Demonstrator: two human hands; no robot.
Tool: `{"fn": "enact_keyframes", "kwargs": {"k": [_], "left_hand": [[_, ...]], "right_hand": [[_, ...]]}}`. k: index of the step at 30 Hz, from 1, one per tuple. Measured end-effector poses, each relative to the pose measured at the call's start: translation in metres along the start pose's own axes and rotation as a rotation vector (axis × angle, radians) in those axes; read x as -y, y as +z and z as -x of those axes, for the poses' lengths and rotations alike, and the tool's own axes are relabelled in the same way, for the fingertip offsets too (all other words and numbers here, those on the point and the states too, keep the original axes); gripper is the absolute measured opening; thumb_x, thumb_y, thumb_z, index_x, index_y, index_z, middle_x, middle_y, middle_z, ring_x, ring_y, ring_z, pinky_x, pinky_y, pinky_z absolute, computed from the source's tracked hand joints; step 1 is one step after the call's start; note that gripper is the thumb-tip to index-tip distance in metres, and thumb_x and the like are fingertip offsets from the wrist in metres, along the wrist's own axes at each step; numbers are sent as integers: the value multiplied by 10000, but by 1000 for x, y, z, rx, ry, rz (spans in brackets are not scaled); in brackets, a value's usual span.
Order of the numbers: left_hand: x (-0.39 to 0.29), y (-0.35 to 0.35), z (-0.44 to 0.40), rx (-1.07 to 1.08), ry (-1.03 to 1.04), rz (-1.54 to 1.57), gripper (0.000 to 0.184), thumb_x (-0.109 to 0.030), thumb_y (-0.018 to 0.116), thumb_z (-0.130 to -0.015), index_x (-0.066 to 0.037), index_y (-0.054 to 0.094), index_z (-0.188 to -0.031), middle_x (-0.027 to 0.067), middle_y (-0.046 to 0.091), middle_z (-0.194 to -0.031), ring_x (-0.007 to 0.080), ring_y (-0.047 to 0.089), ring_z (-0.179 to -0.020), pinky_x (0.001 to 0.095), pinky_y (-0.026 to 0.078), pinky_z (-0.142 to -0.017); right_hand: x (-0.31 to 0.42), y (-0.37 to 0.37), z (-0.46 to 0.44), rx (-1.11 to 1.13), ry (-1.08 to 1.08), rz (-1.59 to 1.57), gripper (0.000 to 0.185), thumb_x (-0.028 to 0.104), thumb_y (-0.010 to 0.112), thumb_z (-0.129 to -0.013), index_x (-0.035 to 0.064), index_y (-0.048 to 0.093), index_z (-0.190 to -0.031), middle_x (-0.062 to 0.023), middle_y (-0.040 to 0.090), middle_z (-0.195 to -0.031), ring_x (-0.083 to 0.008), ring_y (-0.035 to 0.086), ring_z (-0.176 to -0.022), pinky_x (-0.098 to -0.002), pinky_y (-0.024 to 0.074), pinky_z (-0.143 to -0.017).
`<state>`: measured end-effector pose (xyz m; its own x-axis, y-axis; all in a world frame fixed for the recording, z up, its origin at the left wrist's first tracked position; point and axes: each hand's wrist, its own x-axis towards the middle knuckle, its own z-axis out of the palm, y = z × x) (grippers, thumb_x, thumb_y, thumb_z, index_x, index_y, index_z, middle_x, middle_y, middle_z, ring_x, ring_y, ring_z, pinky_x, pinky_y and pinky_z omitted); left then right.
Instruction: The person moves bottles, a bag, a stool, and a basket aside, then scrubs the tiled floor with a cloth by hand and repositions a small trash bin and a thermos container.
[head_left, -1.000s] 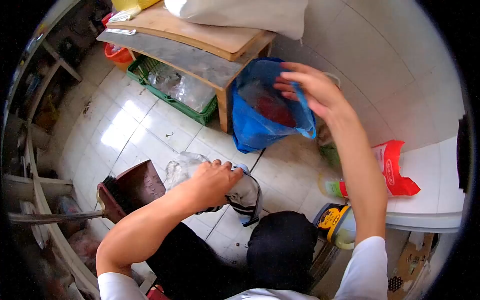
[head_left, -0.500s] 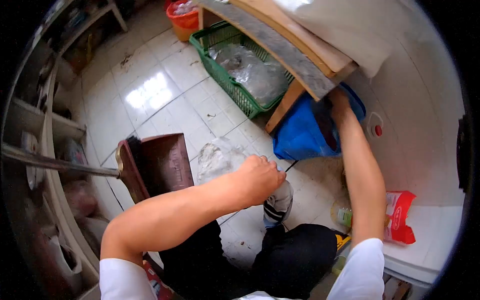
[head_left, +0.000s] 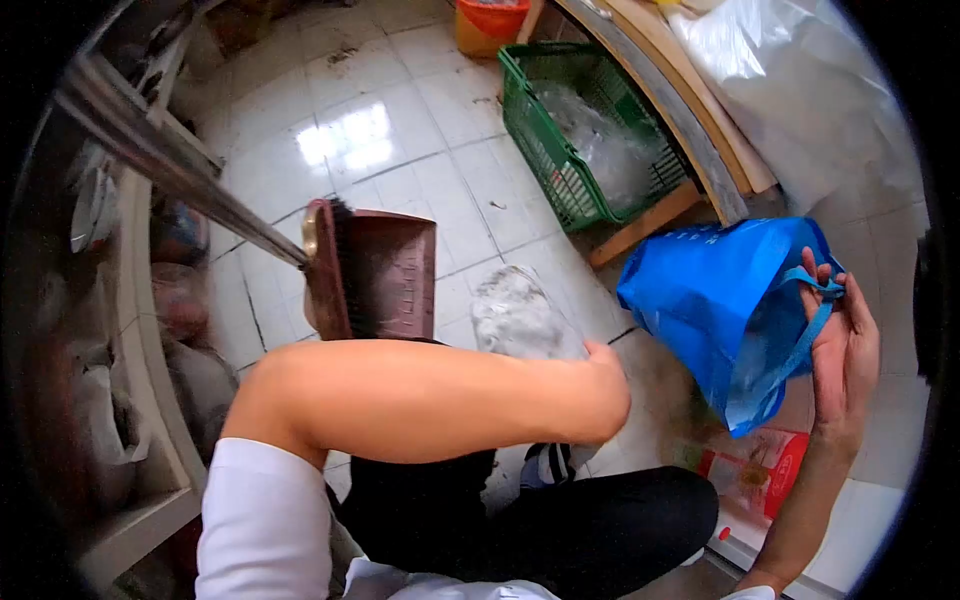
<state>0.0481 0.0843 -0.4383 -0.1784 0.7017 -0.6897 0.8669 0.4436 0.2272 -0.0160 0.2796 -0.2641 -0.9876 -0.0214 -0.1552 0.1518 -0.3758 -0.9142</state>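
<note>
On the right my right hand (head_left: 838,345) has the strap of a blue tote bag (head_left: 695,295) running between its fingers, palm turned up. The bag is lifted and tilted, its mouth toward me. My left hand (head_left: 598,395) is lower, in the middle, seen from the back of the wrist; its fingers are mostly hidden. Right behind it lies a clear plastic bag (head_left: 515,310) with whitish, dirty-looking stuff in it, on the floor. Whether my left hand grips that bag cannot be seen.
A maroon dustpan (head_left: 395,270) with a brush (head_left: 325,270) stands on the white tile floor (head_left: 370,190). Beyond are a green basket (head_left: 560,165) holding clear plastic and an orange bucket (head_left: 488,28). A red packet (head_left: 785,475) lies at right; shelves (head_left: 145,330) line the left.
My right hand has come out of the blue tote bag and now has its strap, pulling the bag up and toward me from beside the wooden leg. My left hand has turned, hiding its fingers.
</note>
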Motion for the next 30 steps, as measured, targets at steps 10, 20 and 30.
{"fn": "enact_keyframes", "kwargs": {"k": [10, 20, 30], "left_hand": [[-47, 9, 65, -43, 167, -198, 458, -374, 783, -797, -200, 738, -1218, 68, 669, -1304, 365, 620, -1169, 649, 504, -879], [-47, 9, 78, 99, 138, -231, 488, -402, 761, -816, -226, 710, -1269, 24, 653, -1324, 334, 595, -1204, 613, 485, -927], [-28, 14, 24, 38, -23, -103, 529, -376, 791, -791, -217, 702, -1288, 44, 650, -1336, 357, 589, -1226, 632, 471, -943]], "right_hand": [[-79, 86, -2, 24, 187, -56, 287, 49, 499, -1021, -188, 437, -1170, -335, 531, -1298, -392, 573, -1231, -429, 508, -1085], [-134, 167, -71, 161, 209, -303, 390, 13, 379, -1052, -227, 269, -1339, -377, 458, -1338, -387, 559, -1243, -393, 522, -1073], [-219, 218, -144, -157, 169, -317, 227, 17, 417, -1015, -156, 481, -1148, -287, 593, -1073, -308, 629, -1004, -429, 569, -863]]}}
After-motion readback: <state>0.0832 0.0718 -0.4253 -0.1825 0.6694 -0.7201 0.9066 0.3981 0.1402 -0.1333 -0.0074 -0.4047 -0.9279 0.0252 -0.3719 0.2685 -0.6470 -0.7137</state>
